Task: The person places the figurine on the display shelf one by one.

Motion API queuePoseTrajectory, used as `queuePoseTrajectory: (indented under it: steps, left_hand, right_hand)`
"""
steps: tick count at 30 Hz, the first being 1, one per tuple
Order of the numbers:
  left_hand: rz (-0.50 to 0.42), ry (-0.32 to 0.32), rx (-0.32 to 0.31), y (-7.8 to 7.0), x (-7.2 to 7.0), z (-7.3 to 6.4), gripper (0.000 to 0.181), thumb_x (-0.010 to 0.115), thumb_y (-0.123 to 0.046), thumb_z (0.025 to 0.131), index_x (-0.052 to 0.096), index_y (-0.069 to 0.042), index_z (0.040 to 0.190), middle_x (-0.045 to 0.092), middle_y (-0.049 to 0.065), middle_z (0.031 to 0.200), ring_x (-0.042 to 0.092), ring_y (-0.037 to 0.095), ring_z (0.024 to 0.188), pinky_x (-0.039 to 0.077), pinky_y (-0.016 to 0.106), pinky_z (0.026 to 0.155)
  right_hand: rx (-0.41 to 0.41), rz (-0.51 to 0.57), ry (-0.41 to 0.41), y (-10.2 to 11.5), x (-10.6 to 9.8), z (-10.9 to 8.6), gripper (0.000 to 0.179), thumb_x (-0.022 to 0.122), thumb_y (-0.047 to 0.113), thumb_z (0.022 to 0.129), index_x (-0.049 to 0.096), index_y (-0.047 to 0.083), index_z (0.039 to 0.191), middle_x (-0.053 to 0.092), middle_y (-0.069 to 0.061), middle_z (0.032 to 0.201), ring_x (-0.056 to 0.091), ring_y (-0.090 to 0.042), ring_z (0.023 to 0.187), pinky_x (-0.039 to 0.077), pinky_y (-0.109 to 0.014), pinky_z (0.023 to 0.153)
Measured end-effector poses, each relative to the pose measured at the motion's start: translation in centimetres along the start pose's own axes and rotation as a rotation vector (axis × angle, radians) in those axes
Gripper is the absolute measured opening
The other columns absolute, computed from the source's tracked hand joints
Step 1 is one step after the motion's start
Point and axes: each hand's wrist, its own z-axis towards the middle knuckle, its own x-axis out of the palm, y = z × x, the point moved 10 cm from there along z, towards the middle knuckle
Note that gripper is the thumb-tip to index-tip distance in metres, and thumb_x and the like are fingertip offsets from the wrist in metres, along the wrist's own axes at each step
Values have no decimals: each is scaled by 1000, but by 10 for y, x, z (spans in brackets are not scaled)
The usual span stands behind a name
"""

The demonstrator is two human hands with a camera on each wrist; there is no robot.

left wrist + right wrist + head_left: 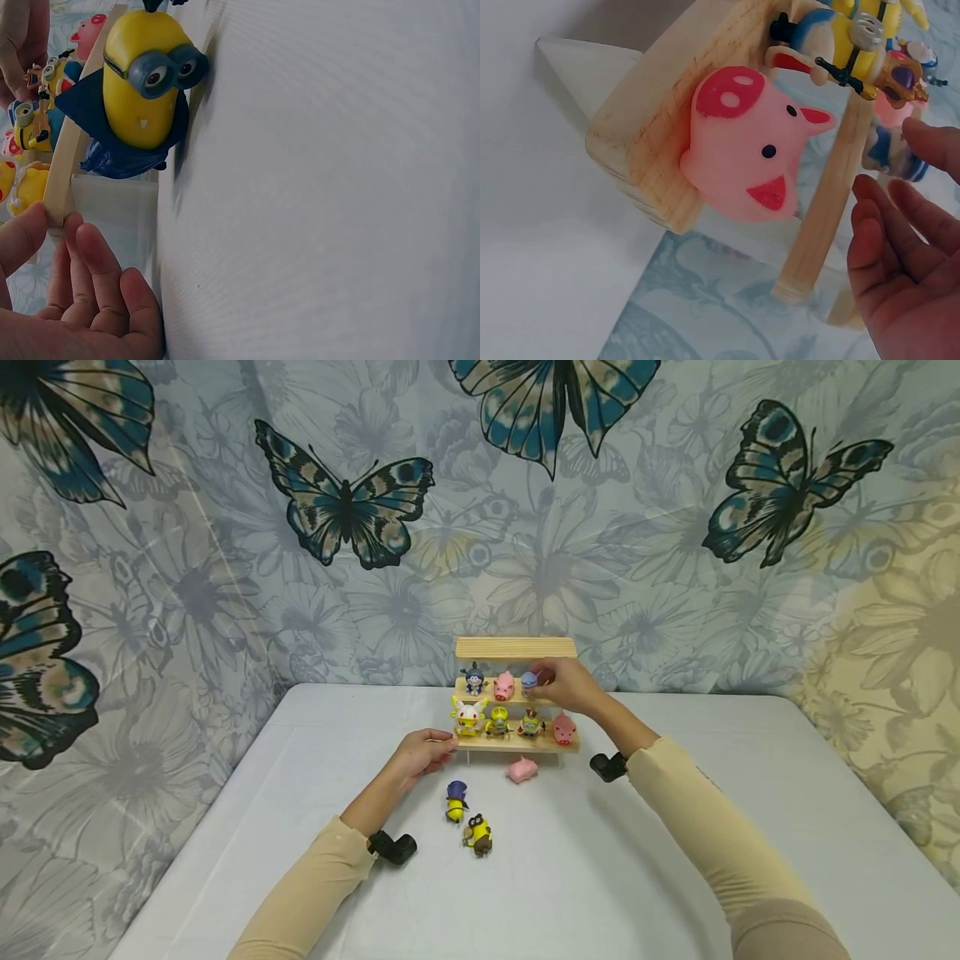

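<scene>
My left hand (424, 753) pinches the front left corner of a wooden tiered display stand (63, 176) between thumb and fingers. On the middle tier, my right hand (570, 685) holds a small blue-capped figurine (895, 152) between thumb and fingertips, at the right of a pink pig figurine (503, 686). A dark-blue figurine (474, 679) stands at that tier's left end. Along the bottom tier are a white-and-yellow horned figurine (469, 717), two minion figurines, one in a yellow cap (498, 721) and one with a brown headpiece (531, 723), and another pink pig (742, 150).
A pink pig (522, 769) lies on the white-covered table (645, 877) before the stand. Nearer me are a minion in dark blue (456, 802) and a yellow-and-brown minion (478, 835). Behind the table hangs a butterfly-print cloth (547, 568).
</scene>
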Motion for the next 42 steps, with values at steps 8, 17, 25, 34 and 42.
queuePoseTrajectory:
  steps: [8, 17, 25, 34, 42]
  left_hand:
    - [4, -1, 2, 1, 0, 0, 31, 70, -22, 91, 64, -6, 117, 72, -6, 85, 65, 8, 75, 48, 23, 67]
    - [5, -3, 4, 2, 1, -1, 32, 69, -21, 91, 63, -5, 118, 73, -3, 91, 66, 9, 77, 48, 23, 67]
    - [-2, -2, -4, 3, 2, -1, 32, 69, -20, 91, 63, -5, 118, 72, 0, 92, 65, 9, 76, 48, 24, 67]
    - [-11, 1, 1, 1, 2, -1, 32, 68, -20, 92, 62, -4, 119, 73, 0, 93, 65, 8, 76, 48, 24, 66]
    - [-7, -1, 9, 0, 2, 0, 32, 68, -20, 92, 61, -5, 120, 72, 2, 96, 64, 10, 79, 48, 24, 68]
  right_hand:
    - [12, -14, -69, 0, -15, -16, 36, 66, 17, 90, 64, -4, 120, 68, -20, 106, 62, -30, 94, 49, -41, 79]
    - [-96, -6, -241, 18, -33, -54, 21, 65, 12, 92, 69, -3, 106, 70, -17, 98, 63, -29, 87, 50, -40, 75]
    - [-128, -22, -196, 27, -9, -81, 13, 67, 10, 90, 73, 0, 97, 70, -8, 84, 60, -18, 76, 47, -32, 69]
    - [-94, -26, -29, 17, 37, -96, 15, 67, 11, 89, 73, 1, 99, 68, -3, 82, 57, -11, 74, 46, -26, 65]
    - [-76, -74, 93, 3, 69, -99, 29, 68, 14, 88, 69, -2, 112, 71, -11, 93, 62, -22, 83, 49, -33, 72]
